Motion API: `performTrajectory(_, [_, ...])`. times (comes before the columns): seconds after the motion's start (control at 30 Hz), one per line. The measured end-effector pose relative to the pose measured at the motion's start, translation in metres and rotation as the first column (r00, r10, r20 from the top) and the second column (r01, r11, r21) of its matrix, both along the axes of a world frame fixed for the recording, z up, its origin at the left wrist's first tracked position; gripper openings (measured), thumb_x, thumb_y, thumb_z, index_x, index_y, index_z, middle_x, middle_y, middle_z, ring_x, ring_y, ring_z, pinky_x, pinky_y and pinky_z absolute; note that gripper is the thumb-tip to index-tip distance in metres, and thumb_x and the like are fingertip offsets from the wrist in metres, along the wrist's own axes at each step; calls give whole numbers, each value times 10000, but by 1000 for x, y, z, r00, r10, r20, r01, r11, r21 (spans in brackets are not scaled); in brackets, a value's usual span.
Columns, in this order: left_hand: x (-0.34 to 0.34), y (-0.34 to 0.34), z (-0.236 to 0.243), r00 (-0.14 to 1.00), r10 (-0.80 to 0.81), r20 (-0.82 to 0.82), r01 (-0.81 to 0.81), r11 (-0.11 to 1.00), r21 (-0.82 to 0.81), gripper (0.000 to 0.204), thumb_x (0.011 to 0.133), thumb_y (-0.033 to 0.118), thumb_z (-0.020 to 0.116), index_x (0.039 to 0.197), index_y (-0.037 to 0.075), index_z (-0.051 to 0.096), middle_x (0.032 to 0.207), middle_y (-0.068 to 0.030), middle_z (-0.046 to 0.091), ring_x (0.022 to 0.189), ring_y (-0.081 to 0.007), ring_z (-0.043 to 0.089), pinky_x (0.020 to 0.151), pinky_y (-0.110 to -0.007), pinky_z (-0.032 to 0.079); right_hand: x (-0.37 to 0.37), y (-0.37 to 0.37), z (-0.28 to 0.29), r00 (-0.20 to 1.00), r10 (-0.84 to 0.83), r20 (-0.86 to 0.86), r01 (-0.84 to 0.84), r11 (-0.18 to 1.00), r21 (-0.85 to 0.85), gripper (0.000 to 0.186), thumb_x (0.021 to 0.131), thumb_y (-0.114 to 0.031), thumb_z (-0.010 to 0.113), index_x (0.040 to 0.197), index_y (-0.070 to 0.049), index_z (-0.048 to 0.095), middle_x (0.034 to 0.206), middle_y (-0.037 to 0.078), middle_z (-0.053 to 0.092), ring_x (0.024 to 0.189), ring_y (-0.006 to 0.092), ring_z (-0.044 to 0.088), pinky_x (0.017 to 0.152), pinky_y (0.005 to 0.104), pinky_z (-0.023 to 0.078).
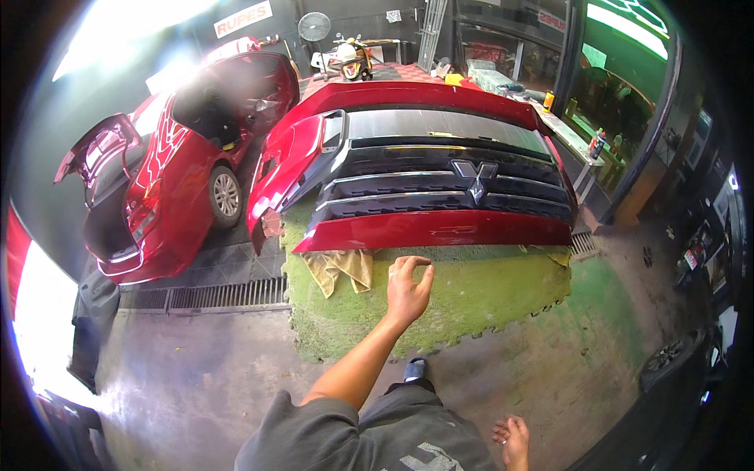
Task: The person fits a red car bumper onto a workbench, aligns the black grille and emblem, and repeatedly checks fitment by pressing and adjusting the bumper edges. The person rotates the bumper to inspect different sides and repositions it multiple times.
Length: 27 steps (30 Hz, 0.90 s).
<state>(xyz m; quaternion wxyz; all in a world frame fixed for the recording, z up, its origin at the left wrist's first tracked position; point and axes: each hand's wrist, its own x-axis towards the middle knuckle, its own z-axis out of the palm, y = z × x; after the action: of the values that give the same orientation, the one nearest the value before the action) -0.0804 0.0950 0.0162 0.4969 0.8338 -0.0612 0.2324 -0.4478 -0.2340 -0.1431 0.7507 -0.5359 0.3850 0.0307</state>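
My left hand point(408, 289) reaches forward below the front edge of a red car body assembly point(432, 229) with a black grille point(408, 177), chrome strips and an emblem. Its thumb and forefinger curl almost together; whatever they might hold is too small to make out. A yellow cloth point(338, 268) hangs under the assembly's left front, over green interlocking foam mat point(471, 290). My right hand point(510, 436) hangs low at the right, fingers loosely bent and apart, holding nothing.
A red car point(181, 220) with doors and trunk open stands left. A workbench point(581, 153) with bottles runs along the right; a fan point(314, 27) and scooter point(353, 61) are behind. A floor drain point(220, 298) crosses left, and a dark tire point(667, 357) sits lower right.
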Motion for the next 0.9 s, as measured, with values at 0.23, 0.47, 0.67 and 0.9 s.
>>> performTrajectory(0.23, [-7,-26,4,989,-147,-12,148,987,60,208,946,206,748,1096,62,726,1192,-179,658,1213,-381,587,1056,-471,462,-23,-13,-75,912,88,-402,-200,949,-246,309,1062,-244,632,1295,-46,585,1037,124,706,846,222,700,688,360,576])
performTrajectory(0.47, [-10,23,26,978,-200,54,198,979,45,197,940,192,762,1083,59,737,1202,-168,662,1202,-368,601,1046,-473,480,10,-5,-105,874,194,-445,-335,905,-263,337,1051,-265,646,1307,-55,584,1051,120,705,851,223,697,689,362,572])
performTrajectory(0.67, [25,150,34,977,15,215,-17,1000,5,147,919,117,777,1039,39,746,1137,-155,692,1160,-334,633,1030,-459,482,69,34,-120,854,235,-465,-397,871,-289,362,1041,-283,658,1318,-63,583,1063,117,704,856,225,696,689,364,568])
performTrajectory(0.9, [143,322,83,937,152,315,-229,948,221,344,941,249,741,1219,48,718,1299,-191,646,1310,-409,546,1131,-517,405,101,112,-123,858,152,-491,-346,878,-332,391,1031,-305,672,1331,-72,582,1076,113,704,861,227,693,690,366,564])
